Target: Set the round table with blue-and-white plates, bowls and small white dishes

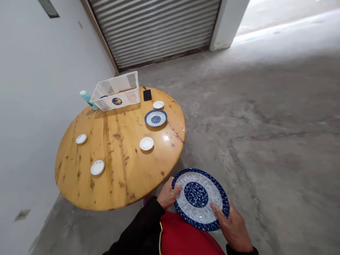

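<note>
A large blue-and-white patterned plate (186,209) is held off the table, in front of my red top. My left hand (168,193) grips its left rim, with the thumb on the upper face. On the lower right rim, my right hand (235,226) is closed too, its thumb lying across the plate's face and its fingers underneath. Whether more plates are stacked below cannot be seen. On the round wooden table (119,191) sits another blue-and-white plate (156,118), between a small white dish (158,105) and a white bowl (146,143).
Two more small white dishes, a rear one (81,139) and a nearer one (97,167), lie on the table's left side. At the back are a white plastic basket (117,95), a light-blue bottle (89,100) and a black phone (147,95). A wall (34,88) borders the left.
</note>
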Tool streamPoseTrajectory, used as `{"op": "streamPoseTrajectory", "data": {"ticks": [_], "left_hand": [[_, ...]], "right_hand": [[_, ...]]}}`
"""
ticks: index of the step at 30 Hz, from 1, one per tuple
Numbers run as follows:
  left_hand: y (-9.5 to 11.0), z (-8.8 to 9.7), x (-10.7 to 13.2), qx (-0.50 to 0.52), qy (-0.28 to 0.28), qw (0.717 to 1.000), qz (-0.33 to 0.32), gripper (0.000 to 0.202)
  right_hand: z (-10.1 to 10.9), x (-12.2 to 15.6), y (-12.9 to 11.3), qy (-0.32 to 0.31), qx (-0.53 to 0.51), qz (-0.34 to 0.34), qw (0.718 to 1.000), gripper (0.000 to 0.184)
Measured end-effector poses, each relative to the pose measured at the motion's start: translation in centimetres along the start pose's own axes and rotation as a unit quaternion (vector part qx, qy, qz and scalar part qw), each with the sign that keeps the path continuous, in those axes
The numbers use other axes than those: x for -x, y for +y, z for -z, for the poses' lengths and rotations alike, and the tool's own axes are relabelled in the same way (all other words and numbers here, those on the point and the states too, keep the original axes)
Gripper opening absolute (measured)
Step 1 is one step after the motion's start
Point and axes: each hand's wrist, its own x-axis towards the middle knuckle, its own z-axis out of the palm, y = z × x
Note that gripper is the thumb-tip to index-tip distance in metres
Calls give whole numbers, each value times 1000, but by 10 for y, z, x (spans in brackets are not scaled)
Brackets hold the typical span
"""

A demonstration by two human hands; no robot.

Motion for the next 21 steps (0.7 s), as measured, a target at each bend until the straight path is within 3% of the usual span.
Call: {"op": "streamPoseTrajectory", "data": {"ticks": [3,6,14,21], "left_hand": [[1,-35,-7,-30,2,1000,4,34],[7,-54,-14,-58,2,998,17,30],[34,-79,-41,-137,-1,990,26,22],[48,-90,-87,-145,-6,989,36,19]], "right_hand": [[35,-7,10,4,5,-23,1000,52],[51,-13,18,16,-2,-28,999,54],[75,-41,23,35,13,-47,998,53],[86,-97,27,16,6,-9,1000,51]]}}
